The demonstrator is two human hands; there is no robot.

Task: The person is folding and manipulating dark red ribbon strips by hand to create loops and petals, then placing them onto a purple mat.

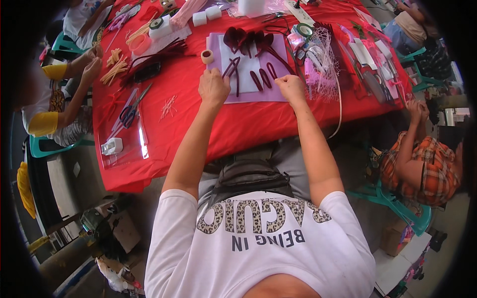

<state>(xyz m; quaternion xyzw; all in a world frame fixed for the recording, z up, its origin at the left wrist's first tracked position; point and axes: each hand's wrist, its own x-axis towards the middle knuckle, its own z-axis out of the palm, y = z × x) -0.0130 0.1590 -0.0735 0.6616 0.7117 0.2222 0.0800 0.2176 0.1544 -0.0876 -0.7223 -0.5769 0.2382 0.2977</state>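
Purple paper (217,44) with a paler sheet (241,87) lies at top centre, bearing dark maroon fuzzy shapes (252,39), several long stems and short loops (256,79). My left hand (213,89) is closed at the paper's left edge, beside crossed maroon stems (235,74); what it grips is unclear. My right hand (290,89) is closed in a pinch at the right edge, by the lower end of a long maroon stem (283,64); whatever is between those fingers is too small to make out. A small cream tape roll (206,56) stands just above my left hand.
Scissors (129,111) and a clear folder (119,154) lie left on the red cloth (174,139). Pink mesh and tools (323,64) crowd the right. Co-workers sit at left (59,124) and right (422,174) on green chairs, a power strip (298,12) at the back.
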